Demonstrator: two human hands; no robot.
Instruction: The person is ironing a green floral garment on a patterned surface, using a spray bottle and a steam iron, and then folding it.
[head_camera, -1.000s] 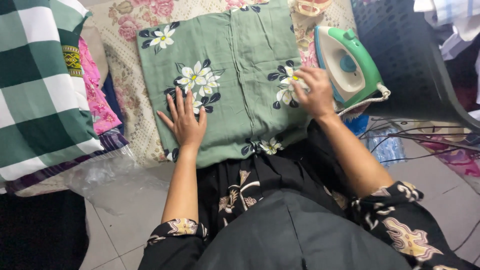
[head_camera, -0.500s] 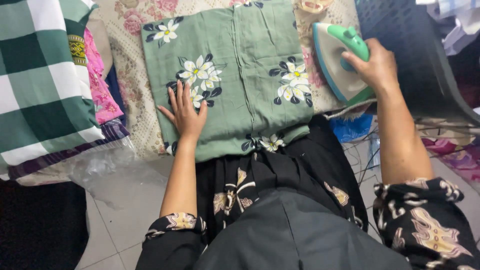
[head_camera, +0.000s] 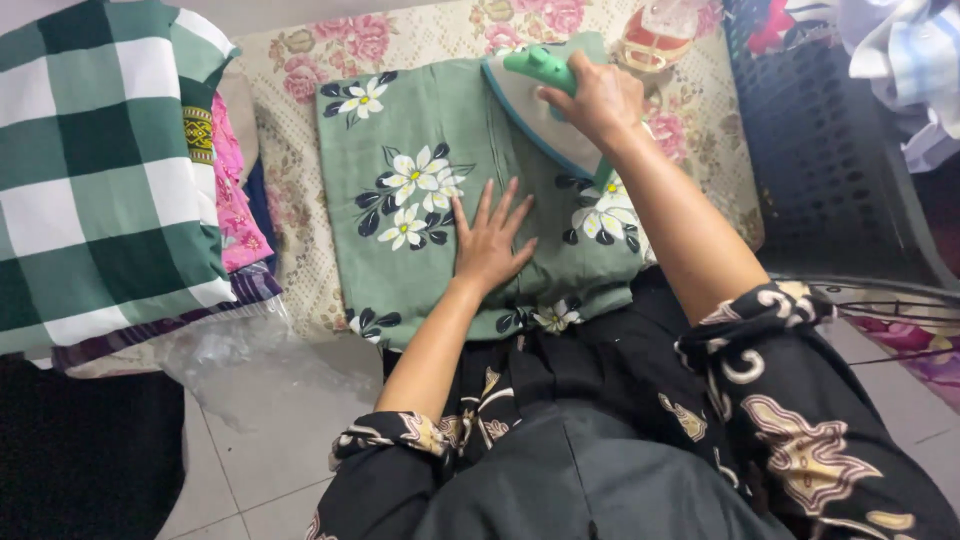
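Observation:
A folded green garment (head_camera: 440, 130) printed with white flowers lies on a floral ironing cloth (head_camera: 300, 110). My left hand (head_camera: 490, 240) presses flat on the garment's near middle, fingers spread. My right hand (head_camera: 598, 95) grips the handle of a green and white iron (head_camera: 530, 95), which rests sole-down on the garment's far right part.
A stack of folded clothes topped by a green and white checked cloth (head_camera: 100, 180) sits at the left, over pink fabric (head_camera: 232, 200). A dark plastic basket (head_camera: 830, 150) stands at the right with clothes above it. A clear plastic bag (head_camera: 230, 350) lies on the tiled floor.
My right hand left the garment, took the iron's handle at the right, and brought the iron onto the garment. My left hand stayed pressed on the cloth.

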